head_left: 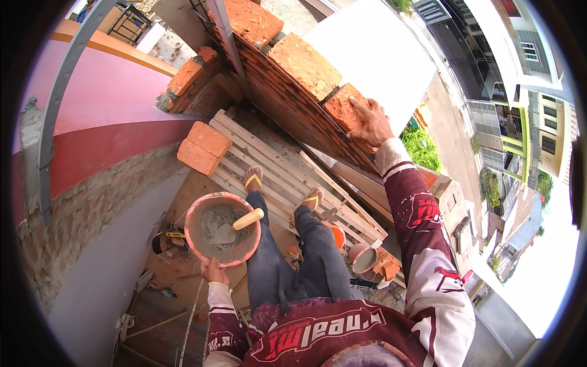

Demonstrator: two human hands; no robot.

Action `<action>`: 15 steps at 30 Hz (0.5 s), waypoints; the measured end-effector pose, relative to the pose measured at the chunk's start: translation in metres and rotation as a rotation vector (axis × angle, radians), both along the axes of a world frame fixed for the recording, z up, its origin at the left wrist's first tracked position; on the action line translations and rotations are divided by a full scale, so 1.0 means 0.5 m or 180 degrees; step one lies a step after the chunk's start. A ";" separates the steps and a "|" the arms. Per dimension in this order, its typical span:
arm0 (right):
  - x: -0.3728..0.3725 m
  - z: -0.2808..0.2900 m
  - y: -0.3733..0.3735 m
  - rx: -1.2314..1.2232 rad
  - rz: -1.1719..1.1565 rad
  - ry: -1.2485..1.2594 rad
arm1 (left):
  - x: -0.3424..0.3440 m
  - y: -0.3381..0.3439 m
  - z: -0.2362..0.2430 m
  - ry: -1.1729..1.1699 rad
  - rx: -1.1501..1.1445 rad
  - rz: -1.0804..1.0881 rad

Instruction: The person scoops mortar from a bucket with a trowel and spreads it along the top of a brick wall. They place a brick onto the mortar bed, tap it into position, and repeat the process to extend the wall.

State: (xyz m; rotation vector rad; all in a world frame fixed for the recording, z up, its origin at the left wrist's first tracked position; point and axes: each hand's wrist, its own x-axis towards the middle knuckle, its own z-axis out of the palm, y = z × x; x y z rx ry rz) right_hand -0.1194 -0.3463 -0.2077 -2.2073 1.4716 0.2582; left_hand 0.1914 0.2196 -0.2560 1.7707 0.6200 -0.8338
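Observation:
My left hand (214, 271) grips the near rim of an orange bucket (191, 241), its fingers closed there. Grey mortar (215, 221) lies inside the bucket. A trowel rests in the mortar, its pale wooden handle (249, 218) leaning over the right rim. My right arm reaches out to the top of a brick wall (287, 82). There my right hand (372, 125) grasps an orange brick (344, 107), fingers over its upper face; the brick's far underside is hidden. A larger brick (306, 64) sits beside it along the same course.
My feet stand on a slatted wooden platform (278, 183) with a brick pair (204, 148) at its left end. A second bucket (364, 259) and brick pieces (386, 263) lie at right. A metal post (227, 37) rises by the wall; a street (441, 122) shows far below.

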 end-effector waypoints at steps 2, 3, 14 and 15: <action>-0.006 -0.011 -0.006 0.0114 0.0016 0.0131 | -0.008 -0.026 -0.001 -0.0086 0.0110 -0.0120; -0.012 -0.017 -0.010 0.0121 0.0062 0.0111 | -0.010 -0.036 0.000 -0.0156 0.0049 -0.0247; -0.061 -0.084 -0.053 0.0550 -0.0440 -0.0476 | -0.015 -0.087 0.006 -0.0146 -0.0055 -0.0383; -0.060 -0.083 -0.052 0.0521 -0.0412 -0.0458 | -0.015 -0.087 0.007 -0.0138 -0.0072 -0.0394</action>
